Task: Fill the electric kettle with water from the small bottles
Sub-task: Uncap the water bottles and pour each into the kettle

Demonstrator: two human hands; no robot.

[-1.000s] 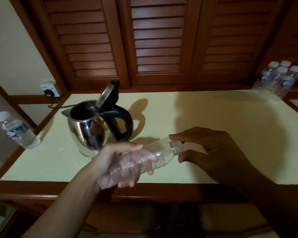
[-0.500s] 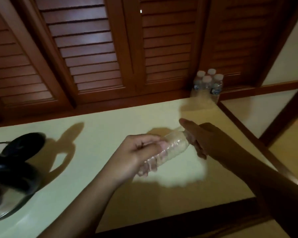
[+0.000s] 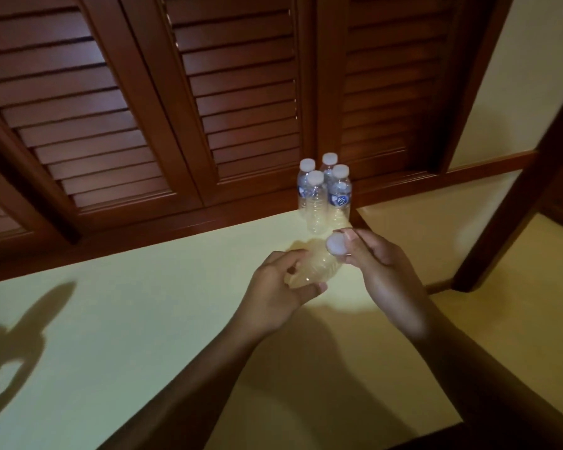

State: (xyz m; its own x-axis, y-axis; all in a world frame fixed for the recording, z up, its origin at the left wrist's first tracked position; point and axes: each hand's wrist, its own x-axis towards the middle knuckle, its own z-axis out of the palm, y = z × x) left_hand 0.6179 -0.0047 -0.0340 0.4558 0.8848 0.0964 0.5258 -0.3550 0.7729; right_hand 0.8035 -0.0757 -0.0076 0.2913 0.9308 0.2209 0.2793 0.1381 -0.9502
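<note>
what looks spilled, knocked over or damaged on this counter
Nothing stands out. Four small clear capped water bottles stand upright together at the back corner of the pale yellow countertop, which looks dry. The left hand holds a tilted clear plastic bottle while the right hand pinches its white cap.

The front right bottle (image 3: 339, 214) carries a blue label (image 3: 342, 199) reading roughly "K2".

Dark red-brown louvred shutters (image 3: 241, 102) fill the view from nine o'clock round to one o'clock. Below them a pale yellow-green counter (image 3: 143, 319) with a wooden rim spreads across the middle. A cream wall (image 3: 533, 76) shows at two o'clock, above a slanting wooden post (image 3: 524, 206). The light is dim, and a dark shadow (image 3: 20, 345) lies on the counter at eight o'clock.
</note>
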